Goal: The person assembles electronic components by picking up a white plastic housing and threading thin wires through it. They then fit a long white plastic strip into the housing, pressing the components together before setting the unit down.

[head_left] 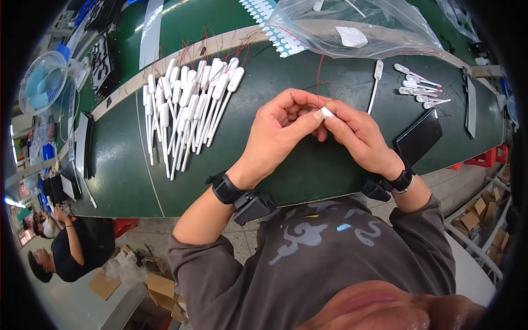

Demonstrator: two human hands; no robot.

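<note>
My left hand (278, 124) and my right hand (357, 132) meet above the green table. Between their fingertips they pinch a small white plastic part (326, 113), mostly hidden by the fingers. From it a thin red wire (319, 74) runs up and away from me. To the left lies a heap of white plastic sticks (190, 99) with wide flat ends, red wires trailing from their far ends. A single white stick (377, 80) lies just beyond my right hand. Several small clear-and-white pieces (415, 85) with thin wires are farther right.
A black phone (419, 136) lies right of my right wrist. Clear plastic bags (352, 27) and a teal-and-white toothed sheet (280, 38) are at the far side. A blue fan (44, 81) stands at the left, where another person (77, 250) sits. Cardboard boxes (478, 212) are in a rack at right.
</note>
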